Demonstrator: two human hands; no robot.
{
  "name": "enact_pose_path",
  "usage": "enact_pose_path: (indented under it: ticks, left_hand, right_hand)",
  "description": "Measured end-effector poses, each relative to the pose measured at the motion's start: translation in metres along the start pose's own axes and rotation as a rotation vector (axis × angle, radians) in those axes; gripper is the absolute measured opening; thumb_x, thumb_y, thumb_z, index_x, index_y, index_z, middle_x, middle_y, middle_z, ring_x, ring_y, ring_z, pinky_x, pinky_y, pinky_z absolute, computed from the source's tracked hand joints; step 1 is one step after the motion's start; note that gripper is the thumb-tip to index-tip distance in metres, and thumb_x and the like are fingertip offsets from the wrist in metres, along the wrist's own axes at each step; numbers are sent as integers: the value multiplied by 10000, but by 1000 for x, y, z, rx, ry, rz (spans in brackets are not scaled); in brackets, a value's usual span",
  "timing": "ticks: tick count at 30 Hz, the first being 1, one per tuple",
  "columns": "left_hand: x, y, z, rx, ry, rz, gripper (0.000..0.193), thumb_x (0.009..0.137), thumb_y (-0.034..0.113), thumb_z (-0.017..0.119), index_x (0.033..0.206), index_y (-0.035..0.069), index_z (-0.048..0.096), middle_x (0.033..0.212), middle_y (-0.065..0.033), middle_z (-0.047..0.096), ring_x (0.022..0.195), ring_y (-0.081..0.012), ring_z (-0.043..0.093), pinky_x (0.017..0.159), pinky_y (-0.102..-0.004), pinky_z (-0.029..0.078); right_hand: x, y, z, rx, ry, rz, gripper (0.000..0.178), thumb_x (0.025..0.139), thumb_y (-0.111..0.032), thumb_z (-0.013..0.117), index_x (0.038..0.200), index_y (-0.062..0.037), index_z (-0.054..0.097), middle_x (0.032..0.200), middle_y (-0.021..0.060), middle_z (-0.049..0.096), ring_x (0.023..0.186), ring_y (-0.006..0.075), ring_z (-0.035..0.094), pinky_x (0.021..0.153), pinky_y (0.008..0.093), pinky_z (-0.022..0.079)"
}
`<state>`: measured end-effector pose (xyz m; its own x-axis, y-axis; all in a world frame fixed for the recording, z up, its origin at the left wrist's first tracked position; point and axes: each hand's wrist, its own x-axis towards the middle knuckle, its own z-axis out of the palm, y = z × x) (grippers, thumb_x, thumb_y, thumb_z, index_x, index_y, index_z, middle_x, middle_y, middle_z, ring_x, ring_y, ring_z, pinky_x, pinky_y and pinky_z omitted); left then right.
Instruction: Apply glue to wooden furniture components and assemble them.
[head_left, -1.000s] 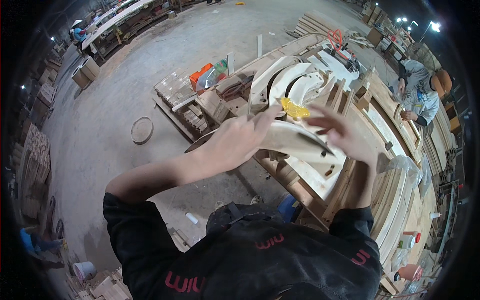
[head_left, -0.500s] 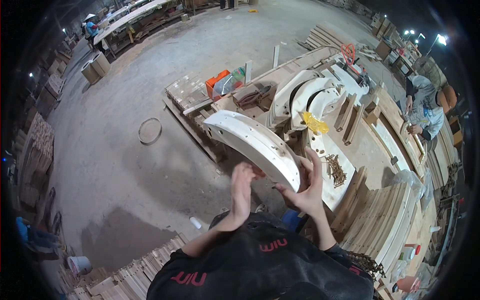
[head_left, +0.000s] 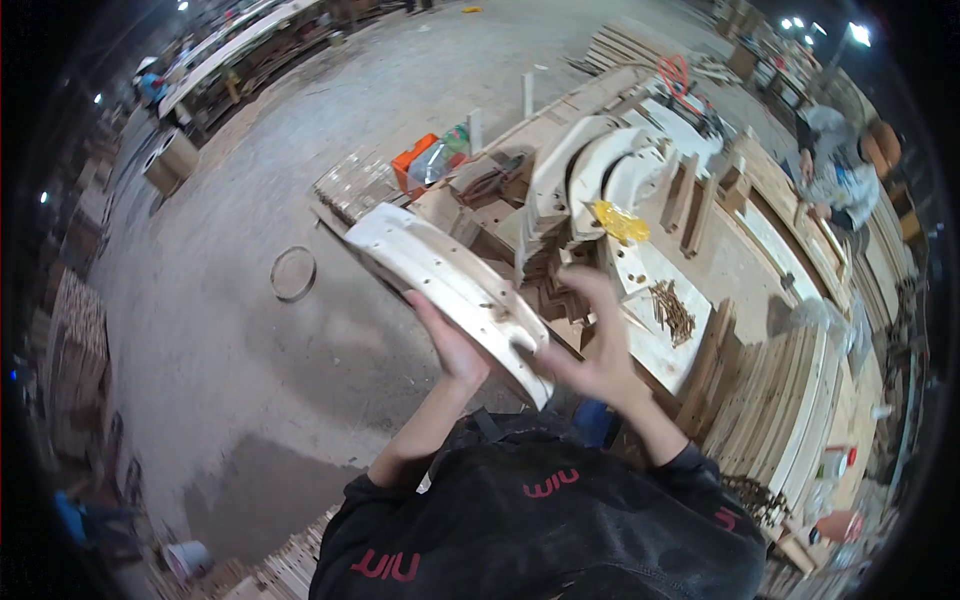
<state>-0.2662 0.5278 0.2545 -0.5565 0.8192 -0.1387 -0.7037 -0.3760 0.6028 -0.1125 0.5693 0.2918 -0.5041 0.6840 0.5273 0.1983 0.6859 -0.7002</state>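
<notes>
Long pale wooden workbench (head_left: 745,265) carries curved white-painted wooden pieces (head_left: 590,170), a crumpled yellow cloth (head_left: 620,222), a loose pile of screws (head_left: 675,310), an orange box (head_left: 415,160).

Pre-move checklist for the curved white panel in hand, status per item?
1. Left hand grip on the curved panel: ok, it holds the lower edge from beneath.
2. Right hand grip: not ok, fingers are spread and blurred beside the panel's near end, not closed on it.
3. Panel clear of the workbench: ok, it is raised and tilted above the near side.
4. Loose screws on the board: not ok, a pile lies close to the right hand.
5. Co-worker distance: ok, at the far side of the bench.
6. Floor ring under the path: cannot tell.
</notes>
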Motion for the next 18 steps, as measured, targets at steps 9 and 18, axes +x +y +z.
enact_pose_path:
  ticks: [9, 18]
  left_hand:
    - [-1, -4, -46, 232, -259, -57, 906, 845, 738, 207, 1433, 50, 159, 1425, -123, 294, 1299, -251, 325, 1079, -370, 258]
    - [-11, 2, -26, 346, -231, -104, 1030, 745, 842, 120, 1346, 22, 283, 1096, -209, 545, 941, -315, 603, 825, -450, 493]
  right_hand:
    - [61, 74, -47, -743, 111, 179, 446, 774, -267, 683, 1125, -22, 557, 1154, 186, 533, 1049, 360, 516, 894, 435, 404]
    - [64, 80, -70, -584, 8, 389, 399, 741, -202, 733, 1042, 20, 595, 913, 164, 623, 877, 296, 589, 796, 369, 468]
